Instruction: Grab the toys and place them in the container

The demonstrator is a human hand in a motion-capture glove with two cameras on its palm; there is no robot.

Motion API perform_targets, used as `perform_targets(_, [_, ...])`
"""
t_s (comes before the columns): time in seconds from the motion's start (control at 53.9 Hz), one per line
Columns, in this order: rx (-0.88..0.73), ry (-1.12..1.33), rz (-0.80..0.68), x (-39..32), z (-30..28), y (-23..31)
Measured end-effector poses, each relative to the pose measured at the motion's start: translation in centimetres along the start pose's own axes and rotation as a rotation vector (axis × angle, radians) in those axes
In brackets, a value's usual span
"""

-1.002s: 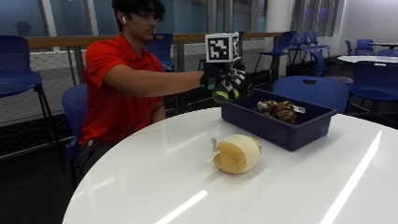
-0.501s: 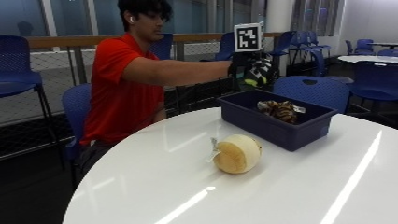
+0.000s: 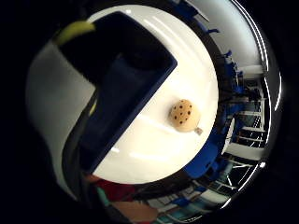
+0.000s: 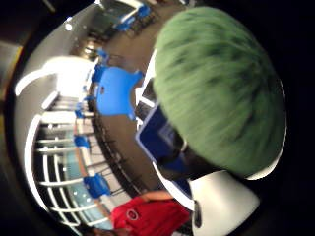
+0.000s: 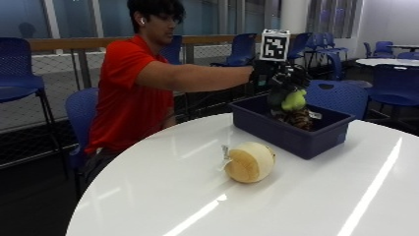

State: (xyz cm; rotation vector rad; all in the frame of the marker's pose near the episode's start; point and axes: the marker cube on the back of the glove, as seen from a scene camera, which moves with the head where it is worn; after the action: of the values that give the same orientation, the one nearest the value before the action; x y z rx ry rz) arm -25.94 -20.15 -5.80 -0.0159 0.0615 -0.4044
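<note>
White round table [image 5: 340,196]: I've got my right hand [image 5: 278,78] extended above the blue container [image 5: 288,129], fingers grasping green plush toy [image 5: 292,100]; cookie plush [image 5: 249,161] mid-table.

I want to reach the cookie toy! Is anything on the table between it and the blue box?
No. In the outside view, only bare white table lies between the cookie toy and the blue box. The little-finger palm view shows the same.

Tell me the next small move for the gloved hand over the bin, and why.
Probably lower a little and let go: the right hand holds the green toy directly above the blue container, which already holds a striped toy. The cookie plush waits on the table.
</note>
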Motion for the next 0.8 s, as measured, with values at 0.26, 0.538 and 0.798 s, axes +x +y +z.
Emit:
perform_targets(0.26, [0.002, -0.078, -0.079, 1.7, -0.8, 1.6])
perform_targets(0.538, [0.038, -0.066, 0.086, 8.2, -0.1, 3.4])
perform_targets(0.798, [-0.006, -0.002, 0.236, 16.4, 2.3, 5.8])
